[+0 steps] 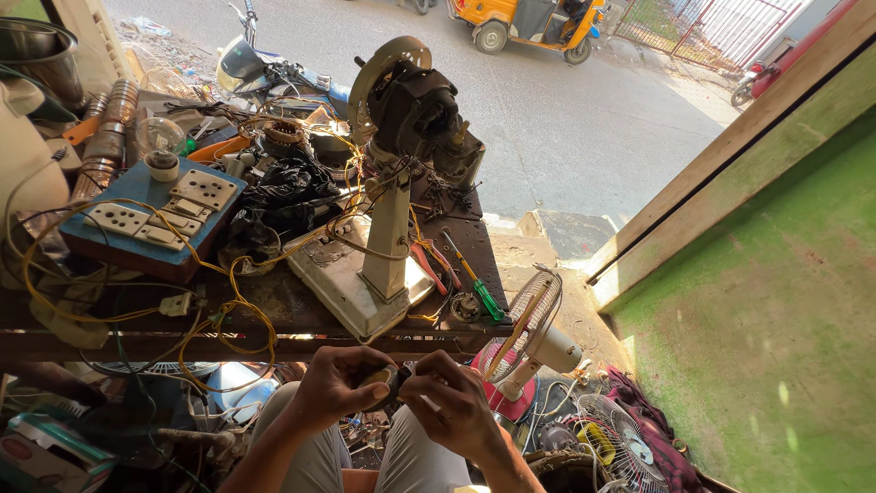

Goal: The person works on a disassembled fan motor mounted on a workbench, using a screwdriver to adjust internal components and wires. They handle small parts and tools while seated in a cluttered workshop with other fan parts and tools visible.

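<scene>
I hold a small, dark, rounded metal part (391,379) between my two hands, above my lap, just below the workbench edge; details unclear.

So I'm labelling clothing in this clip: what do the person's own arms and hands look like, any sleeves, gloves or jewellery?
Both forearms are bare, with no sleeves in view. The left hand and right hand wear no gloves. No watch, ring or bracelet can be seen. Light grey trousers cover the legs beneath them.

Fan stand (388,246) on workbench (301,301); switchboard (151,215) left; screwdriver (474,274) right; small fan (529,333) probably below, on floor.
</scene>
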